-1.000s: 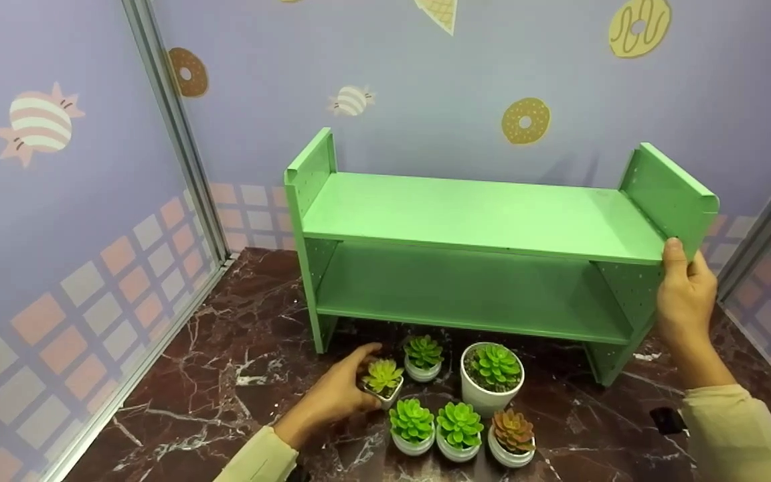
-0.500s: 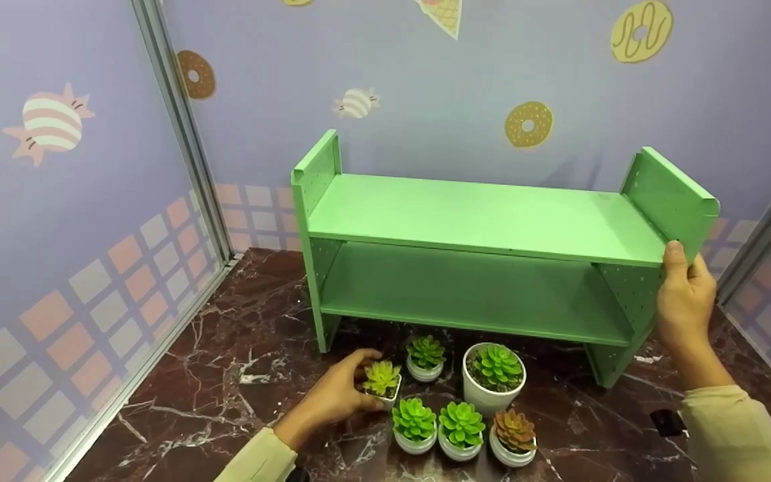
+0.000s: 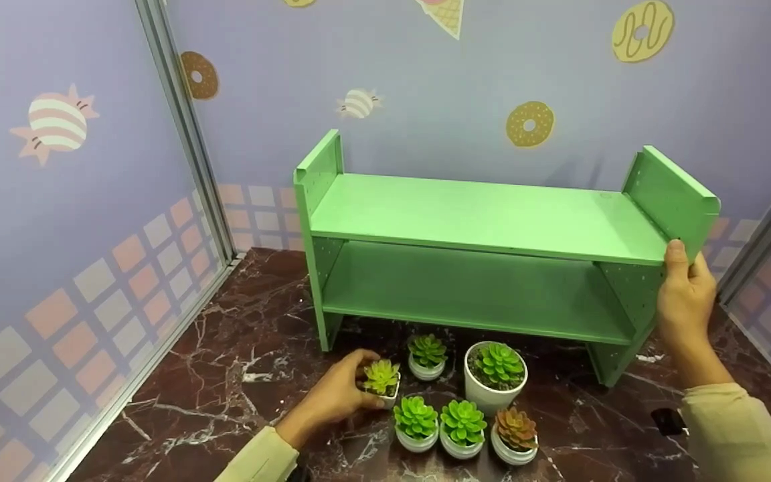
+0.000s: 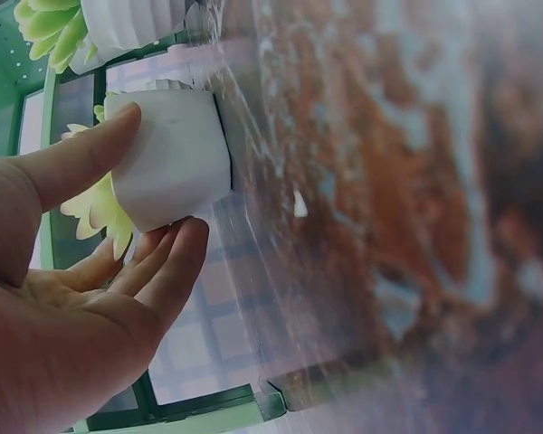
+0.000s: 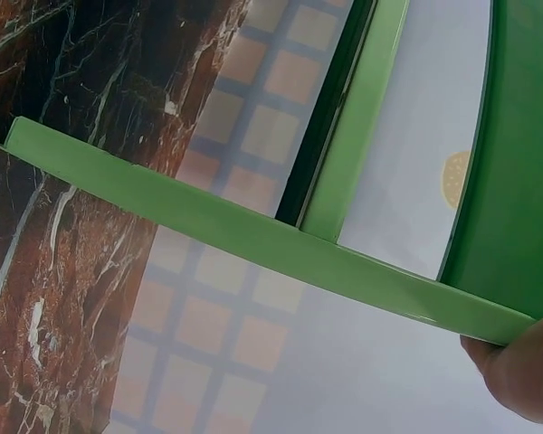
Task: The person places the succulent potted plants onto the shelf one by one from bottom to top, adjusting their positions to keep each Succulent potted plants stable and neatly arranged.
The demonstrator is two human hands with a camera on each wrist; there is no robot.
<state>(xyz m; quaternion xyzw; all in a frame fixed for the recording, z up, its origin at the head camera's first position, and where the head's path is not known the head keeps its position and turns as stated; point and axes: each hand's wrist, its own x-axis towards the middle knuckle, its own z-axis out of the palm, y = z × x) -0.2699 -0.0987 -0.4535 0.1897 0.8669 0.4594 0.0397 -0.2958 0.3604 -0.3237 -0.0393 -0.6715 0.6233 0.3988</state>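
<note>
With thumb and fingertips, my left hand (image 3: 337,391) pinches a small potted succulent (image 3: 381,378) with pale yellow-green leaves. Its square white pot (image 4: 170,154) shows between thumb and fingers in the left wrist view, with its base close over the dark marble tabletop. My right hand (image 3: 685,301) grips the right side panel of a green two-tier shelf (image 3: 486,217), thumb on the panel's front edge. In the right wrist view that panel edge (image 5: 253,237) crosses the picture, and only part of the hand shows.
Several potted succulents stand before the shelf: a small green one (image 3: 427,355), a larger white pot (image 3: 492,395), two green ones (image 3: 416,422) (image 3: 463,428) and a reddish one (image 3: 515,435). Patterned walls (image 3: 425,80) enclose the dark marble tabletop (image 3: 225,355) behind and at the sides.
The pinched succulent has shifted slightly left, away from its neighbours, and stands less tilted. My right hand keeps its grip on the shelf. The head view has turned slightly left.
</note>
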